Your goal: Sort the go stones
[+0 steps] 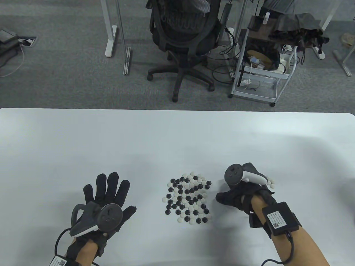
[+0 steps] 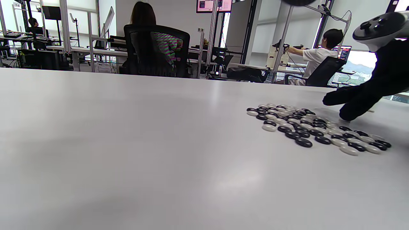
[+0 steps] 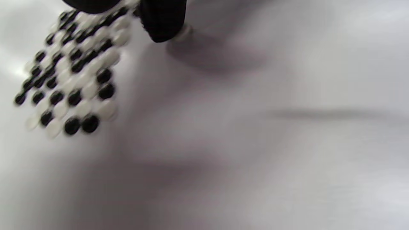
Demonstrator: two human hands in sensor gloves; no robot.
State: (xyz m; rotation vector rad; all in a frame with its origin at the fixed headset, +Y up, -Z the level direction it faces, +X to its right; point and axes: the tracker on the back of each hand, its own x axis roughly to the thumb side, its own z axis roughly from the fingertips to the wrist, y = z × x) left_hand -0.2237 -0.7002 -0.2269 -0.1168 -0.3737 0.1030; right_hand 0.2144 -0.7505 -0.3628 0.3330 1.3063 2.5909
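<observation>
Sorting had barely begun: the mixed pile (image 1: 188,200) lay between the hands, a few white stones (image 1: 270,183) right of the right hand (image 1: 240,198), fingers seemingly pinching a stone; left hand (image 1: 106,198) splayed wide.

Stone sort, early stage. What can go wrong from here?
1. The mixed stones lie packed edge to edge, so picking one will likely nudge its neighbours.
2. The few white stones already set aside lie right beside the right hand, partly under its tracker; a sweep back could scatter them.
3. The right wrist view is blurred, so the right hand's grip cannot be checked there. The left hand lies flat and open.
</observation>
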